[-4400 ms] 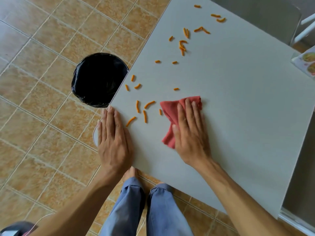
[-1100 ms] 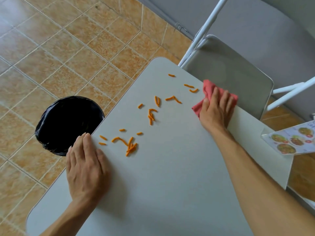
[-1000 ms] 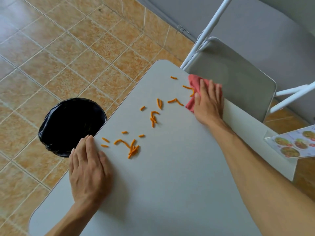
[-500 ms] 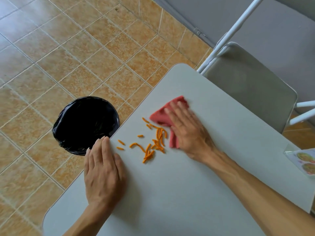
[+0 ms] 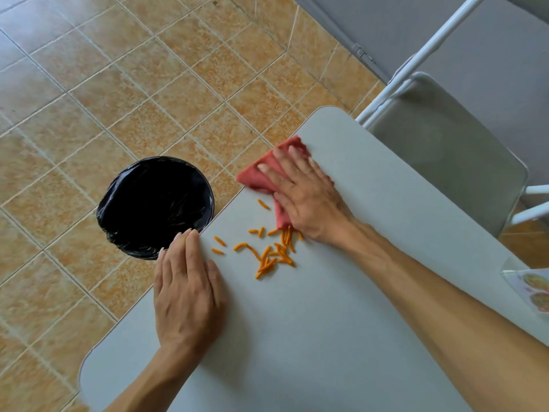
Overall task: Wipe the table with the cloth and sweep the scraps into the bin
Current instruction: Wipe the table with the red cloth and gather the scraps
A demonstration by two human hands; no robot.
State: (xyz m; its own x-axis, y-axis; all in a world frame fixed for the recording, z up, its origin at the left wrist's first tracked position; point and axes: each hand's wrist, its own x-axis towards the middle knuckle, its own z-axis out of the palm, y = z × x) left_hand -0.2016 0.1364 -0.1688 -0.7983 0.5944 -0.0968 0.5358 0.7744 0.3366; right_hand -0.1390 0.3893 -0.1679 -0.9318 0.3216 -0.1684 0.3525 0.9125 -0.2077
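Right hand [image 5: 306, 197] spread flat, pressing cloth [image 5: 261, 176] at table [image 5: 326, 337] left edge; scraps [image 5: 267, 254] between hands; left hand [image 5: 187, 292] flat, fingers together, near bin [image 5: 154, 206].

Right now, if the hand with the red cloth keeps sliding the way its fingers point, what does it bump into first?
Nothing on the table, it seems. The right hand points up-left over the red cloth, which already overhangs the table edge. Beyond is only floor; the bin sits off to the left.

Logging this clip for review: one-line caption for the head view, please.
Right hand presses red cloth at table edge, orange scraps beside it, bin below; left hand lies flat.
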